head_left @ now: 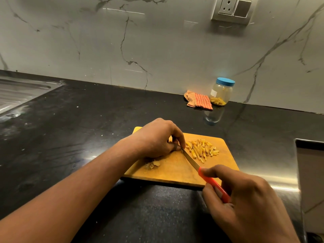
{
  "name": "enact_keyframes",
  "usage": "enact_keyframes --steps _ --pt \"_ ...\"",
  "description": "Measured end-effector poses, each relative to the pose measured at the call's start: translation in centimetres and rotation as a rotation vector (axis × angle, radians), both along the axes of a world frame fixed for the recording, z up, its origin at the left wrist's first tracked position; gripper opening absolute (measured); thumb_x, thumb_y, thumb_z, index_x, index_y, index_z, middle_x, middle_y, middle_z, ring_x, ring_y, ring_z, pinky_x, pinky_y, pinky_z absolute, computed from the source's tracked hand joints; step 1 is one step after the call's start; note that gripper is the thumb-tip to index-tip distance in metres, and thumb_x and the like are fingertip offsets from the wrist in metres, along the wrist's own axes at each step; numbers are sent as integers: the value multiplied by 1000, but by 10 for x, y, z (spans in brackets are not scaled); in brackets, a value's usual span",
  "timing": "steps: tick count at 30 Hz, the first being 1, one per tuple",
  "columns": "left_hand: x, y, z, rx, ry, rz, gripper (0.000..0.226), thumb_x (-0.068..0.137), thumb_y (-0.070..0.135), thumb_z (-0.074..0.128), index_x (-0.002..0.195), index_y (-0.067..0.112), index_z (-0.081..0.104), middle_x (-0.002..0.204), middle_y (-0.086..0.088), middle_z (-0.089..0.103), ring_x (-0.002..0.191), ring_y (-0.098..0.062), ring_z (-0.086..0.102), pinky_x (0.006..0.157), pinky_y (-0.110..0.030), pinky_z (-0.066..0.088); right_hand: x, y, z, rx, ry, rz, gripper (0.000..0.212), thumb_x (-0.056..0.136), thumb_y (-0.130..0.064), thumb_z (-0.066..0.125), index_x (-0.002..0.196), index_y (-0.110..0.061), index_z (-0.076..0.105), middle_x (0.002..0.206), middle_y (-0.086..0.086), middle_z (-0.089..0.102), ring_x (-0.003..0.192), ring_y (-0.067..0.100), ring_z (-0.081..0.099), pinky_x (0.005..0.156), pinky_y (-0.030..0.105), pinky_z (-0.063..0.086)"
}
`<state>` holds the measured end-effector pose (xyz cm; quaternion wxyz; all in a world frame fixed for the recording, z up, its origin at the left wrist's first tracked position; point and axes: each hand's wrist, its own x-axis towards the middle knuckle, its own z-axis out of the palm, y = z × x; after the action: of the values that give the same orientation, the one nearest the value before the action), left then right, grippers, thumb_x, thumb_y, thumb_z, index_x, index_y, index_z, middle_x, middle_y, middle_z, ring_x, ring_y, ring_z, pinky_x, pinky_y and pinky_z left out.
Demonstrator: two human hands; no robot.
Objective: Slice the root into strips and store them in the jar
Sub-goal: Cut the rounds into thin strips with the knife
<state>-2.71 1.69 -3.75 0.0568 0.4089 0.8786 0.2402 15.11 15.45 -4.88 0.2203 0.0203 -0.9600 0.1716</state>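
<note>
The right hand [245,199], fingers curled round the orange handle of the knife [213,185], lays the blade against the left hand [157,139], whose bent fingertips pin what is probably the root, hidden beneath them, on the cutting board [175,174], strips [203,149] just beside, the lidded jar [221,92] well apart.

- A home kitchen: black stone counter [87,128] under the fingers [180,137].
- Steel sink [21,92] far left of the fingers.
- Veined marble backsplash [157,41] with a wall socket [228,6] beyond them.
- Wooden cutting board [175,172] beneath them.
</note>
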Motion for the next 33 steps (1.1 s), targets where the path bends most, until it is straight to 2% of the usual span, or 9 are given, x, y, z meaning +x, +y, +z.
enact_keyframes --steps 5,8,13,18,21,25,29,31,33 --pt "-1 -5 2 103 -33 2 21 93 17 65 106 30 74 96 17 63 85 -6 58 64 -10 41 9 6 -3 -69 68 -7 26 71 -34 62 95 -36 71 54 -27 32 43 -4 37 47 10 32" --pt "-5 -13 5 216 -69 42 21 92 13 65 106 26 75 95 15 70 91 -4 65 70 -10 49 9 5 0 -88 81 0 25 71 -32 63 95 -33 72 53 -28 30 43 -9 34 48 3 28" --pt "-13 -26 10 228 -46 97 25 95 9 61 107 27 74 95 14 72 93 -4 67 77 -11 53 6 -1 -7 -100 39 26 25 70 -34 64 94 -36 70 52 -29 26 41 -10 31 48 -1 22" --pt "-12 -28 11 259 -234 47 26 93 7 62 109 25 73 94 11 74 94 2 68 79 -13 54 0 -2 -12 -122 28 38 26 70 -36 64 95 -34 70 54 -32 27 41 -11 33 43 0 23" --pt "-10 -27 11 339 -283 20 25 87 5 70 109 17 73 92 5 74 90 -4 70 81 -17 56 -2 -2 -14 -126 45 26 26 71 -38 62 96 -33 70 54 -32 28 39 -7 35 42 4 24" --pt "-7 -23 9 380 -250 34 27 78 9 80 103 15 74 85 3 73 82 -8 71 77 -19 57 -3 -1 -16 -88 65 2 27 71 -38 62 97 -35 71 60 -31 34 45 -5 38 45 9 34" --pt "-9 -22 7 408 -147 62 27 75 14 83 100 17 74 83 3 71 78 -8 69 75 -18 57 -2 1 -15 -56 65 3 31 68 -36 67 98 -34 74 62 -20 57 49 -1 48 45 13 45" --pt "-9 -20 6 372 -119 65 27 74 20 83 99 19 73 81 6 70 74 -3 66 70 -14 55 -1 2 -16 -65 68 11 31 67 -37 68 98 -34 74 64 -18 61 49 -2 48 46 13 44" --pt "-8 -16 3 307 -112 59 28 73 26 83 100 21 74 81 8 69 69 0 62 63 -10 51 0 2 -15 -93 68 34 31 67 -37 68 97 -34 74 63 -21 57 49 -7 43 49 7 39"
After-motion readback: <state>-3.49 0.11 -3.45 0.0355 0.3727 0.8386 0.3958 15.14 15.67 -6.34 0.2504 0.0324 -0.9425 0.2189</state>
